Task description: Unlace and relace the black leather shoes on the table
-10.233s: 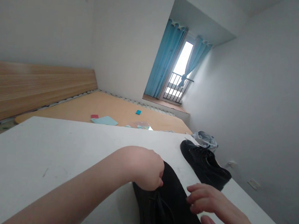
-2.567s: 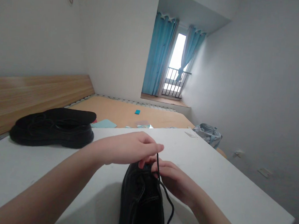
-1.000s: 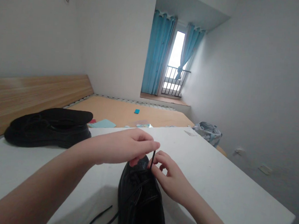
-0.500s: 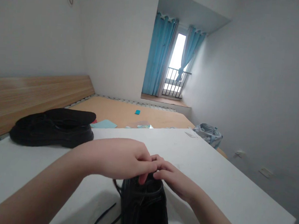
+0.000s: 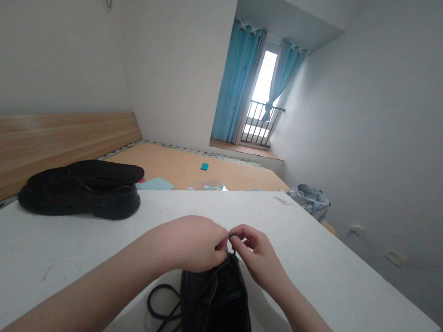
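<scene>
A black lace-up shoe (image 5: 217,307) stands on the white table (image 5: 313,268) right before me, its opening toward me. Over its front part my left hand (image 5: 197,242) is closed, fingers curled down at the lacing; its fingertips are mostly hidden. My right hand (image 5: 257,249), just to the right, pinches a dark shoelace (image 5: 234,245) between thumb and fingers, a short piece rising from the shoe. The fingertips of both hands are almost touching. More lace (image 5: 162,301) lies looped on the table to the shoe's left.
A second black shoe (image 5: 78,201) rests at the table's far left, with a black insole (image 5: 118,171) lying over its top. Behind the table is a tan bed surface (image 5: 176,158) with several flat papers. A patterned bag (image 5: 310,200) stands beyond the right edge.
My right hand has drawn up and right, and lace now shows in its pinch. My left hand has shifted slightly right, with fingers more curled. The loose lace at left has changed shape.
</scene>
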Available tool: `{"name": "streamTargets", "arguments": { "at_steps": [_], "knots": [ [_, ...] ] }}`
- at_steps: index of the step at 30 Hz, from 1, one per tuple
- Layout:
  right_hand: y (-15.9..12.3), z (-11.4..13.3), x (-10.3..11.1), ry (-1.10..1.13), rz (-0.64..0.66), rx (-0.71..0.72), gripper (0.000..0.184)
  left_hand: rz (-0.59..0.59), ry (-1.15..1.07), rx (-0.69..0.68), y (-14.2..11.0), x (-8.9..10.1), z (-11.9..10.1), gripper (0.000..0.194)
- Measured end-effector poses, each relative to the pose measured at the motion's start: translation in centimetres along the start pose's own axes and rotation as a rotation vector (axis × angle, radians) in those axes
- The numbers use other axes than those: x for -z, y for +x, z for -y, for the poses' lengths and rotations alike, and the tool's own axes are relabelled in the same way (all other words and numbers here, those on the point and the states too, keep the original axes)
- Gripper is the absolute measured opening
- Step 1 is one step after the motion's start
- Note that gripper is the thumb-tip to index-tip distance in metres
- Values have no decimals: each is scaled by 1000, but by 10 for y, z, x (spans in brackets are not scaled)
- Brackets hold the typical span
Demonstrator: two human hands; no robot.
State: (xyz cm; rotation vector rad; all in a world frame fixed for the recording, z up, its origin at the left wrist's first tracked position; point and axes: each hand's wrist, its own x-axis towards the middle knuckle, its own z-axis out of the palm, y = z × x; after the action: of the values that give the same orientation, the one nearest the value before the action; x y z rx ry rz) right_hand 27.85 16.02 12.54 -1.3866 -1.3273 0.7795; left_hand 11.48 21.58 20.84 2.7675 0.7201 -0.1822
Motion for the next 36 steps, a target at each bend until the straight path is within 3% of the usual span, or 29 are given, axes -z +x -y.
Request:
{"name": "streamTargets", "arguments": {
  "at_steps": [4,8,13,15,18,21,23,30,36],
  "knots": [
    [2,-3,-2,65,56,-61,15,13,-130,-49,7,-6,0,30],
    [1,-3,-1,127,100,-120,11,31,-207,-51,12,-9,0,24],
    [-4,2,-1,186,149,-165,14,40,-590,-64,11,3,6,26],
    [-6,4,-2,206,170,-191,15,-34,-826,-151,8,11,10,17],
    [-8,7,-2,256,198,-223,17,-251,-1176,-287,1,21,14,10],
    [-9,9,-1,326,231,-239,19,-463,-1247,-298,-3,24,11,18],
    [-9,8,-1,372,244,-248,19,-516,-1282,-302,-2,23,7,18],
    [-3,-1,-1,441,206,-276,22,-517,-1491,-252,6,18,2,27],
    [-3,3,2,383,151,-244,26,-361,-1529,-310,3,17,9,23]
  ]
}}
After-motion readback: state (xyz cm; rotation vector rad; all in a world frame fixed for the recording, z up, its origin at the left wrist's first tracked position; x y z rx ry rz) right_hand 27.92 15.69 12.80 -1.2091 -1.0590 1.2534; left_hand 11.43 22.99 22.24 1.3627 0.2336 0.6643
